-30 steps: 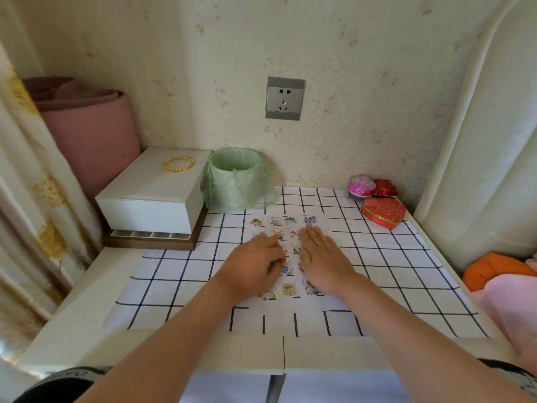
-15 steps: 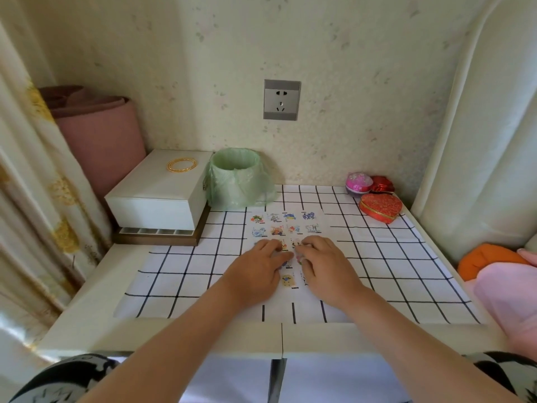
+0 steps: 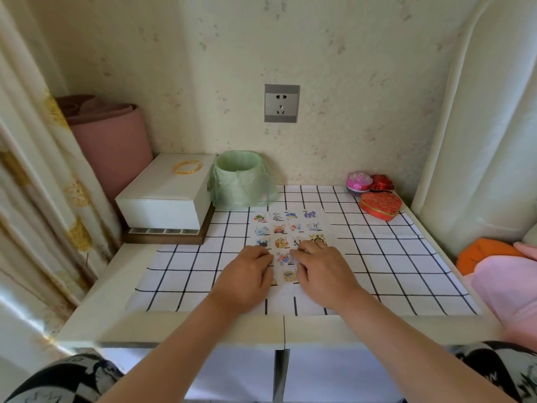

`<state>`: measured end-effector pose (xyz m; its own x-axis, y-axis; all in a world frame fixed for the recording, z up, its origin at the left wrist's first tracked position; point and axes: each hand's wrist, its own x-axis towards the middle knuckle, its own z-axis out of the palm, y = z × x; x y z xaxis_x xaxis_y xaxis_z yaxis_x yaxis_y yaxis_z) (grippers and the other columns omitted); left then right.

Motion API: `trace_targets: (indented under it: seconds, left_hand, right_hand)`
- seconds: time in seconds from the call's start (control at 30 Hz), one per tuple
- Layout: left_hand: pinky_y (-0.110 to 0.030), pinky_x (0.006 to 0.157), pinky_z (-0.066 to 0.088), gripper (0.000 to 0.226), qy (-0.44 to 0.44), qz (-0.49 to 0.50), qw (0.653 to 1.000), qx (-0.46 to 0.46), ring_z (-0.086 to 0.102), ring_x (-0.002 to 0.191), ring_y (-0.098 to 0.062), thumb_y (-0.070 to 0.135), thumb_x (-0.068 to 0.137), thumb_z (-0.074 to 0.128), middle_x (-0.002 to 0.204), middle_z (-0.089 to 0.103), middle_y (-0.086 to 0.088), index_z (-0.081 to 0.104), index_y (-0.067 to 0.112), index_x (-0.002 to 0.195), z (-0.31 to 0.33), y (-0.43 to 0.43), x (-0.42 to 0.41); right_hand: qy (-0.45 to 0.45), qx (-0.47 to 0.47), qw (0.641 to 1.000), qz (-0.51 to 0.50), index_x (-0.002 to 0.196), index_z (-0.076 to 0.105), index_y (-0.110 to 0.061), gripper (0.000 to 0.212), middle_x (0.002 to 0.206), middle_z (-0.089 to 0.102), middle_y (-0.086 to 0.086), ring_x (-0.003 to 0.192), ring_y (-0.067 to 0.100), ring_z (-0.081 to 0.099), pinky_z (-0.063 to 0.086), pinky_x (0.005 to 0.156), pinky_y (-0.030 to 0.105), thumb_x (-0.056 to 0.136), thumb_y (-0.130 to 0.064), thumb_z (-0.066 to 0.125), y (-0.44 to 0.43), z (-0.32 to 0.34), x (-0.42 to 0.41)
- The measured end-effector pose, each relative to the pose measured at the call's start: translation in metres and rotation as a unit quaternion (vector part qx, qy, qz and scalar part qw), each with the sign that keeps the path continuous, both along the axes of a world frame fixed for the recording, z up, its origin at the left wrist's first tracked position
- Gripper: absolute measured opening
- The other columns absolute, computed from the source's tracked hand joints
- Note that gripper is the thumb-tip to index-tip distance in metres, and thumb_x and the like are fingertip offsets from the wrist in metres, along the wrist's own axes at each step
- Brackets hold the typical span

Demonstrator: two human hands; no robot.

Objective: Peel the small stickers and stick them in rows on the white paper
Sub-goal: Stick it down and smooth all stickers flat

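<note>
Both bare forearms reach in over the front edge of the desk (image 3: 174,330), converging. Left hand (image 3: 247,274) is palm down, knuckles raised, fingers bent, tips on the white paper (image 3: 284,296). Right hand (image 3: 322,271) is just beside it in the same pose, with its fingertips slightly farther in. Can't tell if either hand pinches anything. The paper lies mid-desk on the checked cloth (image 3: 406,271), near the front edge. Stickers (image 3: 279,228) sit on it in rows of four; far rows are uncovered, near ones partly under the hands. Far left corner: white box (image 3: 165,196) with a gold bangle (image 3: 187,167) on top and a green-lined bin (image 3: 241,178) just beside it. Far right corner: red heart tin (image 3: 380,205). Wall socket (image 3: 281,103) behind.
</note>
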<state>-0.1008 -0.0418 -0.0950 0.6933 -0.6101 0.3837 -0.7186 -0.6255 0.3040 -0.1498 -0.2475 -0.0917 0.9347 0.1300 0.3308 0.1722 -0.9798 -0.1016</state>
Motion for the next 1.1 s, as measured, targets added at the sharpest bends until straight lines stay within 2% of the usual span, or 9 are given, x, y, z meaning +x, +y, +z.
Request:
trace_targets:
  seconds: [0.07,0.13,0.3,0.4,0.53,0.63,0.8,0.97,1.1]
  left_hand:
    - [-0.028,0.099,0.05,0.054,0.015,-0.011,1.0,0.015,0.06,0.116,-0.021,0.038,0.095,0.032,0.124,0.065,-0.006,0.07,0.008,0.12,0.0,0.006,-0.002]
    - [-0.026,0.105,0.043,0.057,0.016,-0.022,0.999,0.019,0.056,0.124,-0.021,0.041,0.097,0.03,0.133,0.061,-0.006,0.066,0.008,0.128,0.0,0.012,-0.006]
    - [-0.03,0.09,0.055,0.039,-0.008,-0.056,0.998,0.005,0.06,0.11,-0.017,0.033,0.097,0.043,0.119,0.065,-0.001,0.072,0.016,0.117,0.001,0.021,-0.014]
    - [-0.034,0.087,0.056,0.037,-0.005,-0.053,0.999,0.014,0.059,0.11,-0.015,0.034,0.098,0.043,0.118,0.064,0.003,0.07,0.019,0.119,0.0,0.021,-0.015]
    - [-0.033,0.089,0.054,0.045,-0.006,-0.048,0.998,0.048,0.051,0.115,-0.014,0.04,0.1,0.034,0.122,0.058,0.005,0.063,0.021,0.129,0.001,0.02,-0.016]
    - [-0.031,0.096,0.05,0.055,0.003,-0.033,0.996,0.077,0.045,0.125,-0.013,0.044,0.098,0.024,0.133,0.052,0.005,0.056,0.022,0.139,0.002,0.02,-0.02]
    - [-0.029,0.102,0.046,0.056,0.014,-0.02,0.994,0.104,0.038,0.132,-0.011,0.044,0.098,0.023,0.141,0.046,0.007,0.048,0.024,0.145,0.005,0.019,-0.023]
    - [-0.026,0.107,0.038,0.046,0.016,-0.018,0.994,0.105,0.034,0.135,-0.01,0.036,0.104,0.034,0.146,0.04,0.008,0.041,0.026,0.148,0.007,0.017,-0.026]
    - [-0.027,0.109,0.037,0.062,0.002,-0.014,0.993,0.115,0.032,0.135,-0.012,0.047,0.097,0.012,0.147,0.038,0.007,0.038,0.028,0.15,0.004,0.018,-0.026]
  right_hand:
    - [0.004,-0.008,1.0,-0.007,0.108,0.073,-0.021,0.043,0.102,0.065,-0.004,0.087,0.021,0.061,0.048,0.067,0.034,0.091,-0.031,0.035,0.002,0.002,0.0]
    - [0.009,-0.027,1.0,-0.011,0.107,0.071,-0.021,0.043,0.102,0.065,-0.004,0.086,0.021,0.061,0.048,0.066,0.034,0.089,-0.032,0.034,0.003,0.004,0.0]
    - [0.019,-0.07,0.997,-0.023,0.111,0.068,-0.018,0.045,0.107,0.064,0.001,0.087,0.024,0.06,0.049,0.062,0.036,0.091,-0.033,0.031,0.005,0.001,0.0]
    - [0.018,-0.081,0.996,-0.024,0.114,0.067,-0.016,0.048,0.109,0.064,0.003,0.088,0.025,0.063,0.051,0.063,0.038,0.093,-0.035,0.029,0.006,-0.002,-0.003]
    - [-0.025,-0.048,0.999,-0.002,0.101,0.071,-0.018,0.04,0.101,0.061,0.002,0.086,0.023,0.06,0.05,0.068,0.036,0.091,-0.03,0.034,0.004,0.002,-0.015]
    - [-0.05,-0.016,0.998,0.037,0.092,0.073,-0.018,0.034,0.094,0.059,0.0,0.083,0.022,0.057,0.051,0.069,0.034,0.089,-0.027,0.04,0.003,0.003,-0.026]
    - [-0.05,-0.025,0.998,0.03,0.091,0.076,-0.015,0.036,0.09,0.064,-0.001,0.08,0.023,0.06,0.055,0.073,0.038,0.086,-0.025,0.042,0.004,-0.001,-0.033]
    - [-0.019,-0.053,0.998,0.018,0.091,0.07,-0.018,0.034,0.093,0.062,-0.001,0.082,0.023,0.059,0.049,0.062,0.033,0.085,-0.027,0.038,0.008,0.005,-0.036]
    - [0.002,-0.087,0.996,0.006,0.101,0.071,-0.017,0.042,0.101,0.065,0.001,0.086,0.023,0.059,0.052,0.064,0.035,0.086,-0.03,0.034,0.009,0.007,-0.035]
